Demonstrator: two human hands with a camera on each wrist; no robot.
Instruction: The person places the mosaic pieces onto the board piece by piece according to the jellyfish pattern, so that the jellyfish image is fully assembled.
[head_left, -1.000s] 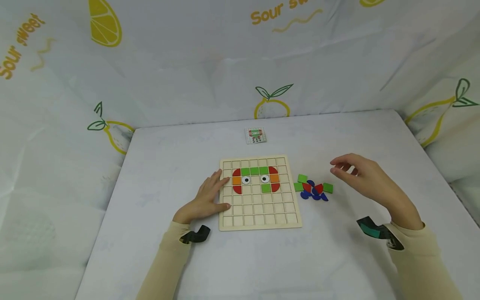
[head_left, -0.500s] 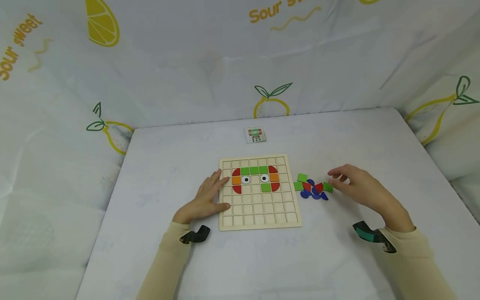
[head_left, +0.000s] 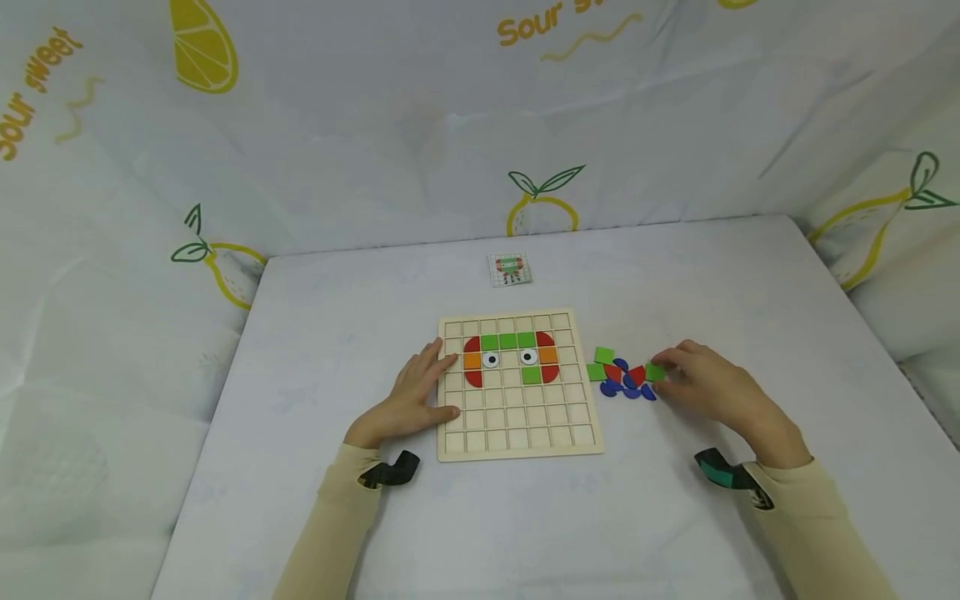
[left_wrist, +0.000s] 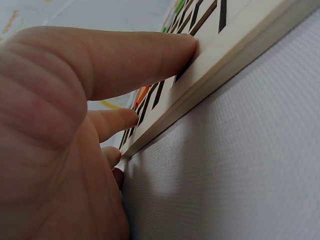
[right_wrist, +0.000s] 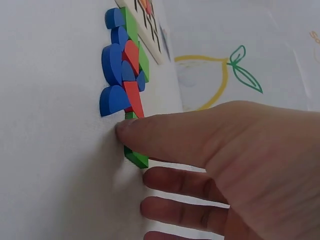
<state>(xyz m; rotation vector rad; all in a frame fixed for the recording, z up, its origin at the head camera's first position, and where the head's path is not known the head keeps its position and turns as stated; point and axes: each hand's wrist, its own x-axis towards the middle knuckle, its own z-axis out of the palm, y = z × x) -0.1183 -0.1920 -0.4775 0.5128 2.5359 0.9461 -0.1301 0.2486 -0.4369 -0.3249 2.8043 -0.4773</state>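
Observation:
A wooden grid board (head_left: 517, 417) lies flat on the table, with red quarter-round, green and orange square pieces and two eye pieces set in it. Along its left edge rests my left hand (head_left: 408, 396), fingers spread; in the left wrist view the thumb (left_wrist: 150, 55) lies on the board's rim. To the right of the board, my right hand (head_left: 712, 383) pinches a green square tile (head_left: 655, 372) at the pile's right end. The right wrist view shows the thumb (right_wrist: 160, 132) across that green tile, with the index finger mostly hidden behind it.
Beside the board lies a pile of blue rounded pieces (head_left: 632, 393), red pieces (head_left: 613, 373) and green squares (head_left: 604, 356). A small picture card (head_left: 510, 270) with a figure on a grid is behind the board. A printed cloth (head_left: 375, 125) hangs around the table (head_left: 360, 317).
My right hand has come down and left from above the table to the green tile at the pile's right end. The left hand and board have stayed put.

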